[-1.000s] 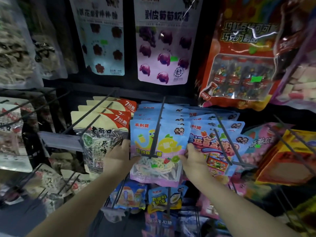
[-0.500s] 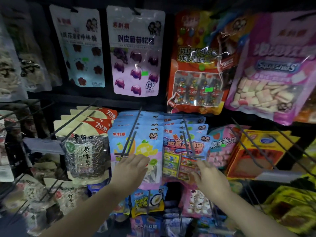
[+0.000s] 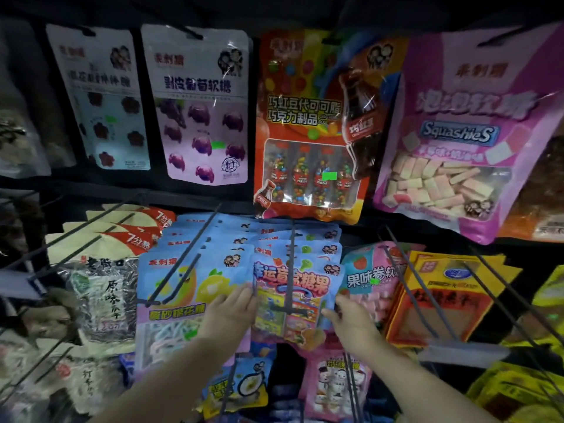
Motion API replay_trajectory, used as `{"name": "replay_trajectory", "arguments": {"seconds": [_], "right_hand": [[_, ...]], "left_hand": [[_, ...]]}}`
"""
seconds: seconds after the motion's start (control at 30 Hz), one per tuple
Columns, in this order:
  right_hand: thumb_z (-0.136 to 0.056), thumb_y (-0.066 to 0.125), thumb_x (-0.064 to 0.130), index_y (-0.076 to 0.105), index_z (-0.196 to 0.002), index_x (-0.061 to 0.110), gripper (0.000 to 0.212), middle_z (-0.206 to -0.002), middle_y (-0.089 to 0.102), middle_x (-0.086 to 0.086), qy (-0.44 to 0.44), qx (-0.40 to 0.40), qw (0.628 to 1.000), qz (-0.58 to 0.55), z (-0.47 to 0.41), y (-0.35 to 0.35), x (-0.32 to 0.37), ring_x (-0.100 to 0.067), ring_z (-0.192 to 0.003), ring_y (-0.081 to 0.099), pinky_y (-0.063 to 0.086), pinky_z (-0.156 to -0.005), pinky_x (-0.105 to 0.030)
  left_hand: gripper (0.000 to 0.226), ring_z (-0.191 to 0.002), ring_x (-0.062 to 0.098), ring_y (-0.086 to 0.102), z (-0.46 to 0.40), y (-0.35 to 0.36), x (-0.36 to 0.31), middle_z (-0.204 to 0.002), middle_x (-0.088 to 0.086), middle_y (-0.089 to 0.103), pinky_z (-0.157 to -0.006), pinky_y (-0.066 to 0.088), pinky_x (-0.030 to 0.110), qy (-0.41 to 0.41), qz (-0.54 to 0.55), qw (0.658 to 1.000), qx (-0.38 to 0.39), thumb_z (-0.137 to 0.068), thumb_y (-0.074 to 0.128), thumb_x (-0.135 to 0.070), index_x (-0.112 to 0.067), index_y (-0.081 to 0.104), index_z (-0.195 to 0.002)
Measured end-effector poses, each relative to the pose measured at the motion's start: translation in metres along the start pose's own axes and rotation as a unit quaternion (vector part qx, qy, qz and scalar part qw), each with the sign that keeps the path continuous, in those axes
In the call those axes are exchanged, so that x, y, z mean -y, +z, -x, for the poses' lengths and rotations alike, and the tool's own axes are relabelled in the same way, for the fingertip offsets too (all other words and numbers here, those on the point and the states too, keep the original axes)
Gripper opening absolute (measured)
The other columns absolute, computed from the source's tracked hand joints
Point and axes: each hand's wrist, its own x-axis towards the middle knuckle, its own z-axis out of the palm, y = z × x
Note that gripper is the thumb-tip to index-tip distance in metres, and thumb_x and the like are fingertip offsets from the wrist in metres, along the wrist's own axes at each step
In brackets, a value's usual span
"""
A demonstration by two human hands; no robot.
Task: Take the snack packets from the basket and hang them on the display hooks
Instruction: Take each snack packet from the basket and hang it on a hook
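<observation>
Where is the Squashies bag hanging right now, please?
In the head view, the Squashies bag hangs top right, beside the orange chocolate bag and above the yellow packets.

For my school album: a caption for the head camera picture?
Two bare hands straighten a blue plastic candy packet on its black wire hook.

A single wide-angle view comes from a camera worn on the person's head. It faces forward and slightly down into a shop display wall, very close to it. Both forearms enter from the near bottom edge and reach away from the camera, the left hand (image 3: 227, 309) and right hand (image 3: 355, 322) meeting the blue candy packets (image 3: 293, 285) at centre. Black display hooks (image 3: 183, 257) project toward the lens. The far upper row of hanging bags, such as the purple grape packet (image 3: 201, 111), fills the top and bows outward near the edges from lens distortion. There is no second view to overlap with.
</observation>
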Motion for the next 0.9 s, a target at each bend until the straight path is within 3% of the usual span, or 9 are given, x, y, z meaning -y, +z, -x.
{"name": "replay_trajectory", "arguments": {"seconds": [0.07, 0.13, 0.3, 0.4, 0.53, 0.6, 0.7, 0.77, 0.9], "right_hand": [[-0.099, 0.049, 0.023, 0.048, -0.086, 0.016, 0.014, -0.077, 0.055, 0.001, -0.003, 0.005, 1.0, 0.008, -0.005, -0.001, -0.005, -0.02, -0.08, 0.054, 0.042, -0.068, -0.032], [-0.099, 0.048, 0.023, 0.044, -0.079, 0.015, 0.022, -0.08, 0.055, -0.007, -0.005, 0.001, 1.0, 0.014, -0.008, -0.003, -0.009, -0.021, -0.079, 0.053, 0.044, -0.072, -0.037], [-0.1, 0.046, 0.026, 0.033, -0.067, 0.018, 0.036, -0.063, 0.044, 0.0, 0.001, -0.018, 0.999, 0.038, -0.023, -0.009, -0.009, -0.023, -0.071, 0.049, 0.031, -0.06, -0.032], [-0.099, 0.048, 0.022, 0.039, -0.07, 0.016, 0.031, -0.067, 0.048, -0.001, 0.017, -0.016, 0.999, 0.024, -0.033, -0.006, -0.007, -0.021, -0.074, 0.05, 0.033, -0.062, -0.029], [-0.1, 0.046, 0.021, 0.027, -0.063, 0.023, 0.041, -0.064, 0.037, 0.008, 0.022, -0.016, 0.999, 0.016, -0.04, -0.003, -0.004, -0.019, -0.077, 0.047, 0.029, -0.064, -0.029], [-0.1, 0.046, 0.021, 0.024, -0.063, 0.023, 0.043, -0.062, 0.034, 0.008, 0.018, -0.029, 0.999, 0.019, -0.038, -0.003, -0.003, -0.018, -0.073, 0.045, 0.026, -0.063, -0.028], [-0.099, 0.048, 0.023, 0.028, -0.064, 0.022, 0.04, -0.066, 0.044, 0.002, 0.019, -0.031, 0.999, 0.006, -0.026, -0.003, -0.002, -0.02, -0.07, 0.047, 0.025, -0.063, -0.026], [-0.097, 0.051, 0.027, 0.039, -0.074, 0.016, 0.029, -0.081, 0.059, -0.01, 0.019, -0.038, 0.999, 0.006, -0.019, -0.002, -0.005, -0.026, -0.083, 0.057, 0.029, -0.065, -0.027], [-0.096, 0.051, 0.035, 0.045, -0.086, 0.017, 0.021, -0.084, 0.061, -0.006, 0.018, -0.031, 0.999, 0.036, -0.001, -0.003, -0.013, -0.027, -0.085, 0.06, 0.035, -0.062, -0.029]], "left_hand": [[0.078, -0.096, 0.017, 0.07, 0.0, 0.001, 0.006, -0.102, 0.003, 0.071, -0.064, 0.057, 0.029, 0.007, 0.0, 1.0, 0.002, -0.016, 0.097, -0.023, -0.016, 0.075, -0.09], [0.09, -0.089, 0.015, 0.071, 0.002, 0.004, 0.011, -0.096, -0.001, 0.072, -0.06, 0.058, 0.026, 0.008, 0.015, 1.0, -0.002, -0.008, 0.097, -0.025, -0.018, 0.069, -0.093], [0.11, -0.102, 0.012, 0.068, 0.001, 0.001, 0.008, -0.114, -0.005, 0.069, -0.073, 0.057, 0.025, -0.023, 0.092, 0.995, 0.005, -0.047, 0.094, -0.036, -0.019, 0.036, -0.138], [0.077, -0.144, 0.008, 0.024, -0.004, -0.006, -0.001, -0.16, -0.013, 0.016, -0.113, 0.027, 0.027, -0.065, 0.107, 0.992, -0.018, -0.099, 0.047, -0.025, -0.028, -0.007, -0.153], [0.064, -0.148, 0.008, 0.008, -0.012, -0.007, -0.01, -0.161, -0.015, -0.007, -0.117, 0.015, 0.029, -0.087, 0.113, 0.989, -0.027, -0.103, 0.026, -0.027, -0.029, -0.016, -0.151], [0.061, -0.146, 0.008, 0.02, -0.011, -0.003, -0.008, -0.161, -0.012, 0.006, -0.115, 0.025, 0.033, -0.102, 0.073, 0.991, -0.04, -0.102, 0.025, -0.023, -0.025, -0.007, -0.153], [0.061, -0.106, 0.015, 0.068, -0.004, 0.007, -0.005, -0.129, -0.004, 0.063, -0.076, 0.057, 0.034, -0.059, 0.08, 0.991, -0.094, -0.083, 0.058, -0.024, -0.016, 0.044, -0.141], [0.072, -0.095, 0.018, 0.072, 0.003, 0.014, -0.002, -0.116, -0.002, 0.07, -0.067, 0.058, 0.033, -0.045, 0.061, 0.994, -0.08, -0.061, 0.086, -0.03, -0.018, 0.061, -0.128], [0.077, -0.098, 0.019, 0.07, 0.008, 0.011, -0.007, -0.116, -0.001, 0.069, -0.069, 0.058, 0.034, -0.038, 0.027, 0.995, -0.086, -0.042, 0.094, -0.021, -0.016, 0.07, -0.114]]}}
